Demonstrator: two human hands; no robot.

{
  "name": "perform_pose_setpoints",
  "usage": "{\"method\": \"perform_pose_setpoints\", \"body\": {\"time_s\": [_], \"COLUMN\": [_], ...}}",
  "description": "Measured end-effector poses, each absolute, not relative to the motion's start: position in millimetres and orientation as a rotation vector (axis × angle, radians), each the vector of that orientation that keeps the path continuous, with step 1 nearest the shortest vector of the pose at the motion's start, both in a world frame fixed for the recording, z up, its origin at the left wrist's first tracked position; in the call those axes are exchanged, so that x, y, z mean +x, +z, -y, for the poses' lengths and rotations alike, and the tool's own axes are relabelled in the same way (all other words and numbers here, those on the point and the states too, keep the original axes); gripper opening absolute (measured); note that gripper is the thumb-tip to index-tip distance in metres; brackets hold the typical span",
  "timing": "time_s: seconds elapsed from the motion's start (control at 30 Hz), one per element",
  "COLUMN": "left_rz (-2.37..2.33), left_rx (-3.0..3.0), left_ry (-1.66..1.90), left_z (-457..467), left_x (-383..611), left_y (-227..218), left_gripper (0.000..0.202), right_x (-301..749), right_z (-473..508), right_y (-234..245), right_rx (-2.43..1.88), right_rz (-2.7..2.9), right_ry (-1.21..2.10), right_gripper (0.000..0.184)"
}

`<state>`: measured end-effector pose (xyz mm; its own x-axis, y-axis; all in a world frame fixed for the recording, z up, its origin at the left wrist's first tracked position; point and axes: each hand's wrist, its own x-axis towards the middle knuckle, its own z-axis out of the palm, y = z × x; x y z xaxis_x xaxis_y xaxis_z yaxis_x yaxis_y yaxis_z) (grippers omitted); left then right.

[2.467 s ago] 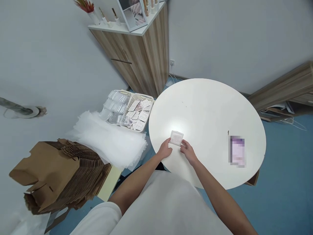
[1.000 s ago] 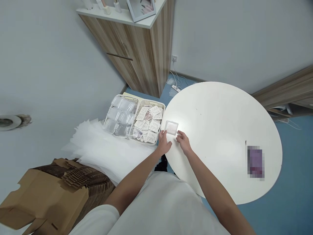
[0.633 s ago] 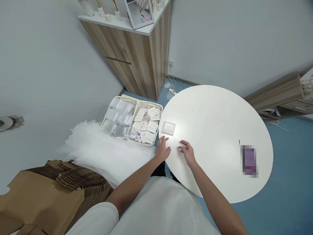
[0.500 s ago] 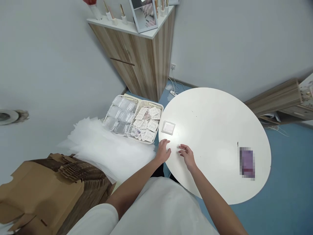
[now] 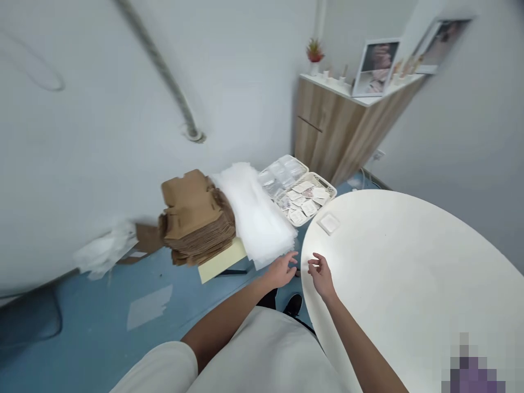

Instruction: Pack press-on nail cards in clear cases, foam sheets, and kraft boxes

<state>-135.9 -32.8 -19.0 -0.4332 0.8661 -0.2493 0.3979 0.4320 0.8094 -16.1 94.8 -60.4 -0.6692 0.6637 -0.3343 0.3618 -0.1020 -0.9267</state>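
Observation:
My left hand (image 5: 282, 270) hangs in the gap between the white sheets and the round table, its fingers apart and nothing in it. Over the left rim of the white table (image 5: 393, 251) is my right hand (image 5: 321, 275), fingers loosely bent and apart, also without anything. A small flat whitish packet (image 5: 328, 223) lies on the table beyond my right hand. Left of my left hand, a stack of thin white translucent sheets (image 5: 254, 218) rests on a pale yellow surface (image 5: 223, 261).
Flattened brown cardboard boxes (image 5: 196, 213) are piled left of the sheets. Behind them, one basket (image 5: 303, 163) holds clear plastic packets, another (image 5: 333, 192) printed cards. A wood-grain cabinet (image 5: 327, 125) stands in the corner. A blurred purple thing (image 5: 475, 376) lies on the table at lower right.
My view has swung left, bringing the boxes and blue floor further into sight. My left hand has moved off the table edge toward the sheets. The packet stays on the table.

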Motion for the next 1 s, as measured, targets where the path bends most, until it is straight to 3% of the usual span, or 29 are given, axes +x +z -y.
{"method": "perform_pose_setpoints", "body": {"time_s": [0.13, 0.27, 0.5, 0.83, 1.0], "left_rz": [-2.271, -2.565, -2.958, -2.801, -2.735], "left_rx": [0.996, 0.906, 0.774, 0.782, 0.911], "left_ry": [0.924, 0.833, 0.436, 0.299, 0.424], "left_z": [86.8, 135.0, 198.5, 236.0, 238.5], "left_x": [-162.4, -200.4, -274.5, -347.7, -358.7], "left_y": [3.7, 18.8, 45.3, 35.6, 27.2], "left_gripper": [0.049, 0.038, 0.031, 0.037, 0.027], "right_x": [-52.9, -93.1, -193.4, -322.1, -346.8], "right_z": [-75.9, -61.8, -19.7, 57.5, 67.2], "right_y": [-52.4, -32.7, 4.7, 36.1, 37.4], "right_rx": [-0.876, -0.523, -0.096, -0.255, -0.367], "right_rz": [2.286, 2.586, 2.936, 3.036, 3.071], "right_ry": [1.776, 1.675, 1.089, 0.318, 0.092], "right_gripper": [0.052, 0.049, 0.049, 0.046, 0.021]}}
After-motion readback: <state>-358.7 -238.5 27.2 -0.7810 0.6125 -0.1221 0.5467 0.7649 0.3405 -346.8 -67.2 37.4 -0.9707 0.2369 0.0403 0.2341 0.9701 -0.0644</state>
